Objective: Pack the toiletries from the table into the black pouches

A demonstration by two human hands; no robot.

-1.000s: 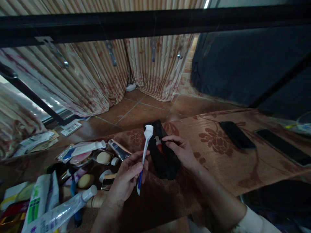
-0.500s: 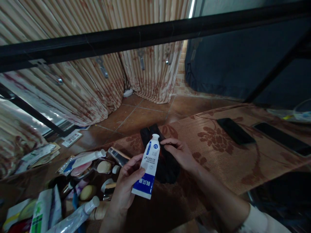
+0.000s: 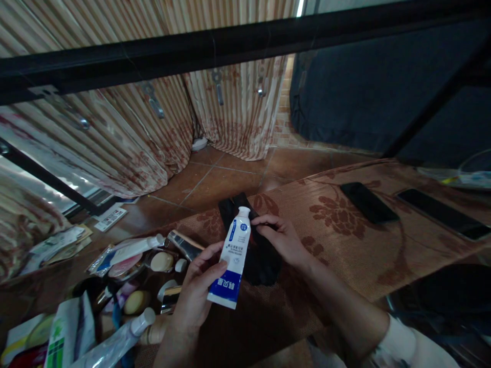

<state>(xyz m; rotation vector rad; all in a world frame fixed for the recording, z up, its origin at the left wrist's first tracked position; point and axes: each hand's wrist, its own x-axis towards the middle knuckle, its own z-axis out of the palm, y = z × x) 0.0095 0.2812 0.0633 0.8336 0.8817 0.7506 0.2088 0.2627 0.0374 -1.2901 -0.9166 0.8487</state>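
A white and blue toothpaste tube (image 3: 232,259) is in my left hand (image 3: 197,286), thumb on its front and fingers behind. Its white cap points up and away from me; the blue crimped end is nearest. My right hand (image 3: 282,240) is beside the cap, thumb and index finger drawn together near the tube's neck. Whether those fingertips pinch the tube's edge or the dark material behind it, I cannot make out. Under the tube lies a black cloth-like item (image 3: 264,263), partly hidden, on the brown flowered tablecloth (image 3: 303,202).
At left crowd several toiletries: a clear capped tube (image 3: 118,335), a green and white tube (image 3: 61,327), and a dark cosmetic tube (image 3: 184,245). Two dark phones, one nearer (image 3: 368,202) and one farther right (image 3: 443,212), lie on the cloth. A black bar (image 3: 230,48) crosses before the curtains.
The view has shifted slightly, so most things sit a little higher and further left. Both hands keep nearly the same pose around the toothpaste tube.
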